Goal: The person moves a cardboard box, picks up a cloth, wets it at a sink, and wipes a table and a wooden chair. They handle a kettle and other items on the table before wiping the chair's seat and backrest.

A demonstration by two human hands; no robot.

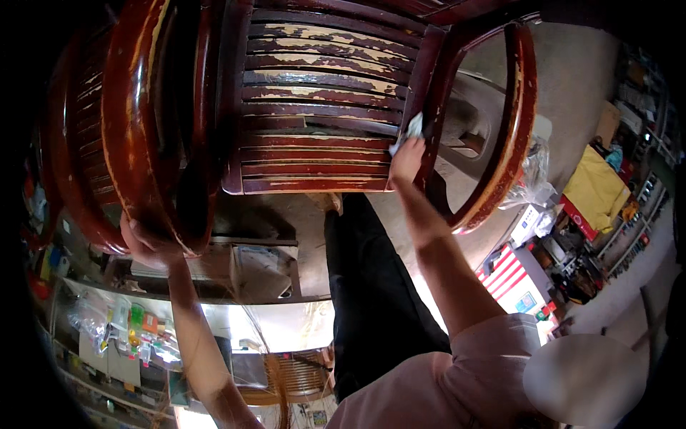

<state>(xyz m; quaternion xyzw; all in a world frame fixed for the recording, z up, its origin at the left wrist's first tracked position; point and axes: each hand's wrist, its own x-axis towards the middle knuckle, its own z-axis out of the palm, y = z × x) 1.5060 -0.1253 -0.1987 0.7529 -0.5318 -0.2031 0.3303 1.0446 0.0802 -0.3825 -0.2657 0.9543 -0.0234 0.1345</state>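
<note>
A dark red wooden chair with a slatted seat [321, 154] stands in front of me, its varnish flaked off many slats to pale wood. My right hand [407, 163] presses a crumpled white cloth [412, 129] onto the right edge of the seat, fingers closed around it. At the left, my left hand [151, 247] grips the lower front end of a curved wooden armrest [128, 129]; some of its fingers are hidden behind the wood. The right armrest [520, 129] curves beside my right forearm, its edge worn pale.
Another slatted wooden seat [89, 143] adjoins at the far left. A grey plastic stool [468, 118] shows through the right armrest. A yellow cloth [597, 187] lies over boxes among clutter on the right. A glass-topped counter with small goods [136, 314] stands at the lower left.
</note>
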